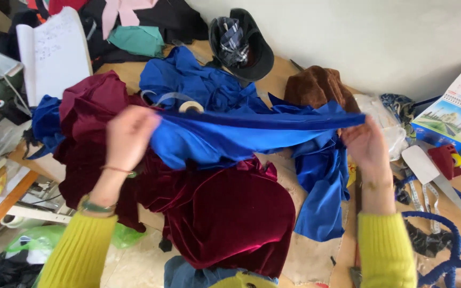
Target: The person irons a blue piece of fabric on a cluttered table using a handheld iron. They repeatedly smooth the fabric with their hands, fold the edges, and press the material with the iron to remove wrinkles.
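The left hand (129, 136) and the right hand (366, 144) held a strip of royal-blue satin fabric (241, 130) stretched between them, each hand's fingers clenched on one end. The pull kept the upper edge taut and nearly level, likely so the fold or edge could be seen straight, while the loose lower part sagged toward the table (316, 261). The blue cloth hung just above a heap of dark red velvet (225, 213), which lay spread over the table's middle and reached under the left hand. More of the same blue lay bunched behind (198, 80) and draped down on the right side.

A roll of tape (191, 106) sat on the blue pile just behind the stretched edge. A brown plush piece (316, 85) rested behind the right hand, and a black cap (241, 42) lay farther back near the wall. To the right were a desk calendar (454, 112), a white flat tool (422, 162), a red object (446, 160) and a blue cord (444, 234); an open notebook (54, 53) stood at the left.

The left fingers were turned away and mostly hidden behind the hand, so their exact grip was hard to read. The red object's kind could not be made out, and the calendar and cord were cut off by the frame edge.
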